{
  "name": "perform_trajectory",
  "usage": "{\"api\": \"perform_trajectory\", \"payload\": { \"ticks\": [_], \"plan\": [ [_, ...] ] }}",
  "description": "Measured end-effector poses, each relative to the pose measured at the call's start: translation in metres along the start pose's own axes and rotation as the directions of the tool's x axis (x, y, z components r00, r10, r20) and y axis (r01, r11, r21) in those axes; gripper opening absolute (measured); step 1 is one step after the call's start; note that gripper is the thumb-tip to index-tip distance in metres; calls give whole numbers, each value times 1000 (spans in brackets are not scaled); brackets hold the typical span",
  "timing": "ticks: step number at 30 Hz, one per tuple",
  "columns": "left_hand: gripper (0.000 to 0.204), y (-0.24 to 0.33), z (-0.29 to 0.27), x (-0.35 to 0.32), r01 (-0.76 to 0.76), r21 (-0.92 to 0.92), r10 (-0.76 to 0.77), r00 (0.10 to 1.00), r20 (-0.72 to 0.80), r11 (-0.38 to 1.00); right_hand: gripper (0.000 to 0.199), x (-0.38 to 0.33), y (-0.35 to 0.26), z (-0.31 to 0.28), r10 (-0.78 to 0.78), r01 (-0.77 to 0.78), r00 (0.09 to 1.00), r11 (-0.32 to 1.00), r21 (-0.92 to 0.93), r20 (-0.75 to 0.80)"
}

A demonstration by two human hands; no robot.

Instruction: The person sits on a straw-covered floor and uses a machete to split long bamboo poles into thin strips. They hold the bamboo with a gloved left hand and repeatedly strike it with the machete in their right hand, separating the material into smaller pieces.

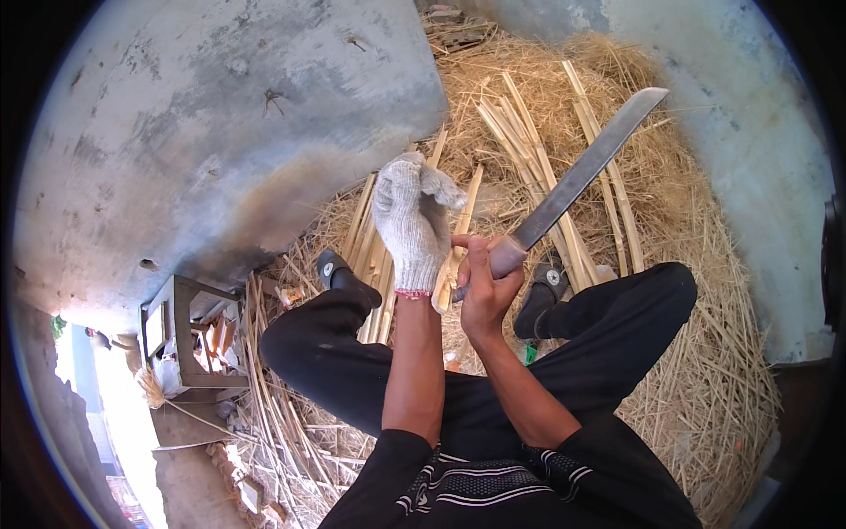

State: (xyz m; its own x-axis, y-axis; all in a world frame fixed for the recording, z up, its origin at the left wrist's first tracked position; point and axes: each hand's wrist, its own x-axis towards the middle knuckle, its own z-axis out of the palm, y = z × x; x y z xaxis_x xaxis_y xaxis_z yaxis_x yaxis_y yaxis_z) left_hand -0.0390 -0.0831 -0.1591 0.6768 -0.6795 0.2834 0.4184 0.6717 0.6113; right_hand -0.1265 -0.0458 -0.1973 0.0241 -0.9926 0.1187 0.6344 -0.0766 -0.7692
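**One big knife in your right hand**

Nearest to you is your black shirt, with white lines and dots on it. Past it are your bent legs in black pants, with your knees out to the sides.

Your two hands are up between your knees, close together. Your left hand wears a white knit glove with a pink edge at the wrist. Its fingers look bent, but you cannot tell from here if they hold anything. Your right hand is bare and wraps around the handle of the knife. One of its fingers pokes out toward the glove, and you cannot tell if they touch. The long, dark blade slants up and away to the right.

Lower down are your two dark shoes. Long, pale strips lie in bunches on the floor past your hands, some of them under the blade. Yellow straw is spread all around.

Off to the left is a wooden frame with bits of stuff inside. Farther out, gray walls rise on both sides.
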Motion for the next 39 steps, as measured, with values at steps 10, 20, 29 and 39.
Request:
{"api": "perform_trajectory", "payload": {
  "ticks": [10, 20, 29, 39],
  "plan": [
    [27, -12, -12, -1, -93, 89, 88, 994, 63, 992, 21, 0, -6, -4, -69, 73, 996, 994, -86, 49],
    [68, 40, 8, -72, -355, 788, 374, 911, 172, 503, 19, 8, -14, 18, -98, 102, 994, 992, -74, 58],
    [43, 74, -7, -68, -166, 780, 137, 985, 104, 603, 12, -18, -56, -15, 139, -116, 965, 987, -114, 223],
    [30, 77, -14, -66, 33, 573, -11, 999, -42, 819, 30, -14, -47, 0, 22, 104, 917, 950, -293, 399]
  ]
}}
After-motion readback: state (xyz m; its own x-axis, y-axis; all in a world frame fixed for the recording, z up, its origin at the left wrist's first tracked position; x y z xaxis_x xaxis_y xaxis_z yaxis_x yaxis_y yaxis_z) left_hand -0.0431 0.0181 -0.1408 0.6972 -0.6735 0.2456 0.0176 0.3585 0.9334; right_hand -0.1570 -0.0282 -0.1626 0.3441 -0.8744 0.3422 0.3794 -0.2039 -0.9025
